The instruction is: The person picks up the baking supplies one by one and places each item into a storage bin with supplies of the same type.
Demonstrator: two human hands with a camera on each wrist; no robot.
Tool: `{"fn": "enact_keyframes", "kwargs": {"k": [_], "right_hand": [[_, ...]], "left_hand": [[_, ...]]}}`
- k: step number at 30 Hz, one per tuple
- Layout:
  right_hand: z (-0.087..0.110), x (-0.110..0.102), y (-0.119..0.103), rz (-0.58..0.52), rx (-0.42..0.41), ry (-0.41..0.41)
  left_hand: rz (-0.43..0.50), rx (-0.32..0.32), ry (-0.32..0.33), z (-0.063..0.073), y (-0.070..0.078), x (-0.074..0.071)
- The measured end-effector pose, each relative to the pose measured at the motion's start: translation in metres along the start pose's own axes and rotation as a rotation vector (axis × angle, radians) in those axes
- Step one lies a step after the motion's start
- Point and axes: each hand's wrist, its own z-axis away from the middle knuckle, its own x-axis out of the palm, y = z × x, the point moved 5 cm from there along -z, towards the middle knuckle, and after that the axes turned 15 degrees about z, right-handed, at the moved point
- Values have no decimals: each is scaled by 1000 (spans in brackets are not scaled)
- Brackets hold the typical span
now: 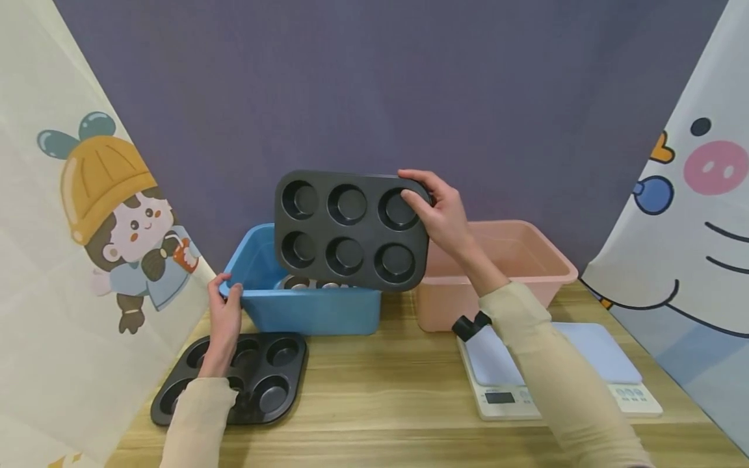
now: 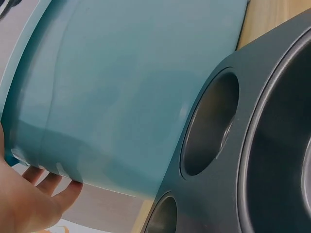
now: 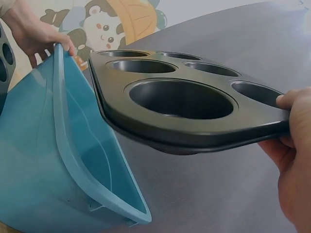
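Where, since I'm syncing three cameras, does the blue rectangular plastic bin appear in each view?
Head: the blue bin, left of centre.
Left wrist: the blue bin, across upper left and centre.
Right wrist: the blue bin, lower left.
Shared landmark: the bare left hand gripping its edge.

Right hand (image 3: 299, 150) grips dark muffin tin (image 3: 180, 76) at one end: thumb on top face near a corner, other fingers beneath. Six round cups, openings toward camera. Blue bin (image 3: 34, 150) at left; tin's opposite edge overlaps its rim in view, contact cannot be told. Left hand (image 3: 36, 31) holds bin rim at far corner. Second dark tin (image 3: 5, 65) partly cut off, beside bin. Behind: grey cloth (image 3: 218, 189), cartoon figure (image 3: 102, 29) with orange hat.
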Motion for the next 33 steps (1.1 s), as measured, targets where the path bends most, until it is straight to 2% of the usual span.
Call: {"fn": "enact_keyframes", "kwargs": {"k": [8,15,21,24,33], "right_hand": [[-17,20,4,87,-31,-18],[-27,36,-18,112,-44,-48],[-37,60,15,137,-111,-55],[-38,71,21,166,-121,-75],[-33,104,35,243,-57,-181]], "left_hand": [[0,-29,-18,-1,-2,2],[8,-18,-28,-1,-3,4],[9,-13,-21,-1,-2,5],[9,-15,-19,-2,-2,6],[23,1,-17,-2,-2,6]]}}
